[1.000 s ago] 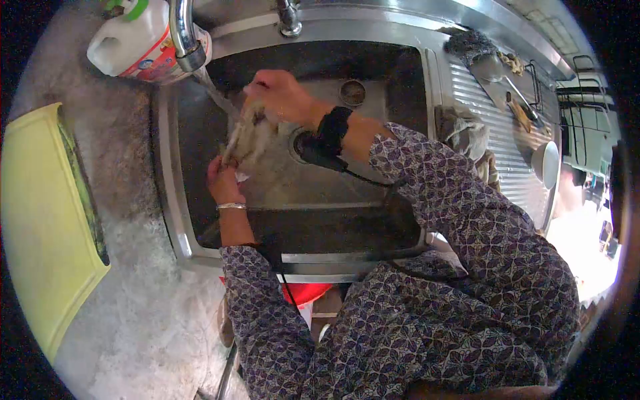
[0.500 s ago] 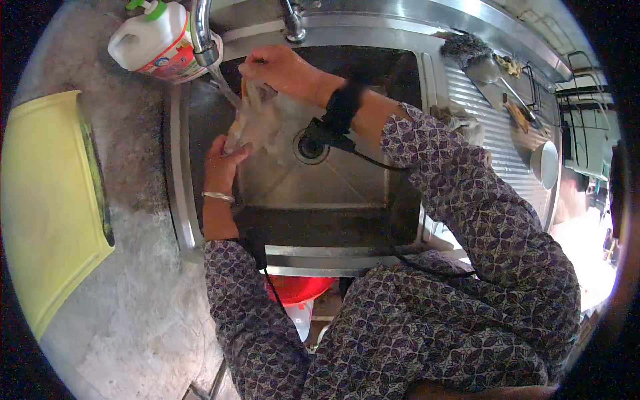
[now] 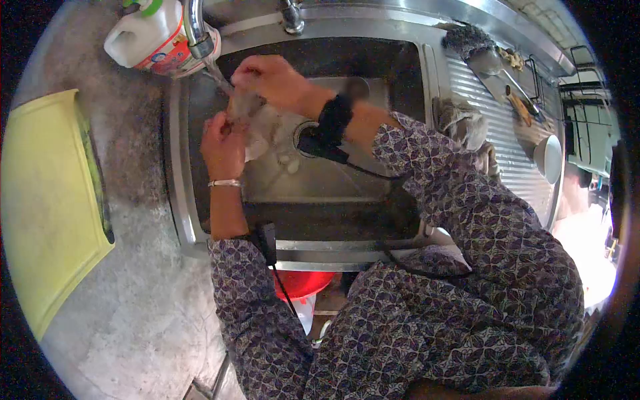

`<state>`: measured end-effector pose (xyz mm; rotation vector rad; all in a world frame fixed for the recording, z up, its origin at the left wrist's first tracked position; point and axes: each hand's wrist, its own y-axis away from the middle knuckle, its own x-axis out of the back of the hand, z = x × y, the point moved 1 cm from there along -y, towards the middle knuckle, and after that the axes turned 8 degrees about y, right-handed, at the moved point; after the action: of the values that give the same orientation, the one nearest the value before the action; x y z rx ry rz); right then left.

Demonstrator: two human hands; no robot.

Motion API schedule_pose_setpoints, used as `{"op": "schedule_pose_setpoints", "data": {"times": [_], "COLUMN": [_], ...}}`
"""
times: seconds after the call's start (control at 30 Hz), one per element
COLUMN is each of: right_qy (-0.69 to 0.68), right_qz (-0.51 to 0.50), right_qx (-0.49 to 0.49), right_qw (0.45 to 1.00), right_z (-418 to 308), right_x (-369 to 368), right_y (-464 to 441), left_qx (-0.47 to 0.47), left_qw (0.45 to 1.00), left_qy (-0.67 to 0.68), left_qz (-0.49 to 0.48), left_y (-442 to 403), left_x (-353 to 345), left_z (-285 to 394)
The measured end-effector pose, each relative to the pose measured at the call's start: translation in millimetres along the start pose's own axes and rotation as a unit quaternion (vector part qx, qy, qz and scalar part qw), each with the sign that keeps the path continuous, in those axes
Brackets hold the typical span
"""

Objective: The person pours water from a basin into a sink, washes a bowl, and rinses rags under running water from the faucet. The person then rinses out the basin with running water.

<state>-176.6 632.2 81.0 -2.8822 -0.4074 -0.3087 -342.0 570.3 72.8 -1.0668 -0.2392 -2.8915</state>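
My left hand [image 3: 224,145] and my right hand [image 3: 272,81] are both closed on a thin, see-through plastic bag [image 3: 256,143] over the left part of the sink [image 3: 333,193]. The bag hangs limp between and below my fingers, and its outline is partly blurred. Water runs from the faucet [image 3: 197,35] onto it. My right hand pinches higher up, near the stream, while my left grips lower and closer to me. Right of the bag lies the drain [image 3: 307,139], partly covered by the black wrist strap's cable.
A white jug with a red label [image 3: 170,50] stands behind the sink's left corner. Left on the counter is a yellow board-like panel [image 3: 50,200]. The ridged drainboard [image 3: 477,100] holds a rag [image 3: 463,127], utensils and a white bowl [image 3: 548,160]. Below is a red basin [image 3: 303,283].
My left hand has moved up toward my right hand, and the bag between them is bunched rather than stretched. Bubbles or wet patches now show on the sink floor near the drain.
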Motion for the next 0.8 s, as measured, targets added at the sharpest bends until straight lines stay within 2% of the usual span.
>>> {"op": "schedule_pose_setpoints", "data": {"times": [0.03,0.07,0.1,0.13,0.17,0.2,0.23,0.3,0.37,0.4,0.43,0.47,0.5,0.53,0.57,0.6,0.67,0.7,0.73,0.8], "right_qy": [-0.001,-0.011,-0.020,-0.073,-0.101,-0.127,-0.251,-0.373,-0.501,-0.504,-0.327,-0.128,-0.129,-0.047,0.036,0.035,0.073,0.087,0.184,0.278], "right_qz": [0.002,0.001,-0.001,-0.038,-0.056,-0.073,-0.074,-0.072,-0.042,-0.041,-0.026,-0.011,-0.010,-0.064,-0.118,-0.117,-0.033,-0.003,-0.011,-0.016], "right_qx": [-0.001,-0.092,-0.182,-0.248,-0.281,-0.313,-0.360,-0.400,-0.305,-0.304,-0.214,-0.114,-0.115,-0.063,-0.010,-0.011,0.089,0.121,0.002,-0.119], "right_qw": [1.000,0.996,0.983,0.965,0.953,0.938,0.895,0.834,0.809,0.807,0.920,0.985,0.985,0.995,0.992,0.992,0.993,0.989,0.983,0.953], "right_z": [12.3,26.7,43.8,59.7,61.3,62.7,60.9,64.5,79.2,74.9,64.2,53.9,38.1,16.9,3.2,-1.6,4.8,15.9,64.3,100.9], "right_x": [0.7,-0.1,-1.8,-8.5,-15.2,-21.8,-28.4,-39.2,-54.1,-53.9,-49.5,-43.7,-43.8,-49.8,-55.5,-57.7,-58.5,-58.7,-56.4,-52.5], "right_y": [7.4,18.3,30.7,52.7,66.7,80.8,87.4,86.3,79.4,77.8,73.7,71.2,70.9,71.9,72.8,73.0,66.9,60.9,41.7,35.4], "left_qx": [-0.029,-0.030,0.052,0.132,0.132,0.129,0.126,0.137,0.148,0.189,0.228,0.229,0.309,0.380,0.381,0.295,0.207,0.243,0.279,0.345], "left_qw": [0.999,0.999,0.970,0.889,0.890,0.849,0.801,0.816,0.831,0.851,0.866,0.866,0.784,0.679,0.679,0.668,0.649,0.683,0.714,0.766], "left_qy": [0.027,0.025,0.238,0.437,0.436,0.513,0.586,0.561,0.536,0.487,0.434,0.433,0.537,0.625,0.624,0.682,0.732,0.689,0.643,0.542], "left_qz": [0.025,0.022,0.027,0.031,0.029,0.008,-0.012,0.001,0.014,0.057,0.100,0.099,0.016,-0.067,-0.068,-0.050,-0.032,-0.016,-0.001,0.028], "left_y": [-0.9,-0.2,3.2,4.8,3.8,2.8,1.9,-0.2,3.4,10.3,16.3,22.0,29.3,33.1,30.1,24.2,20.8,22.5,25.3,30.0], "left_x": [0.2,-1.2,-1.8,-3.5,-5.2,-8.1,-11.2,-12.5,-16.2,-16.1,-12.9,-14.9,-21.6,-27.1,-40.2,-62.6,-74.1,-75.3,-75.0,-75.8], "left_z": [2.1,3.8,12.1,16.3,16.3,14.6,11.8,1.3,-16.2,-29.7,-33.9,-37.0,-35.5,-34.0,-52.5,-86.5,-96.0,-84.4,-62.8,-27.6]}}
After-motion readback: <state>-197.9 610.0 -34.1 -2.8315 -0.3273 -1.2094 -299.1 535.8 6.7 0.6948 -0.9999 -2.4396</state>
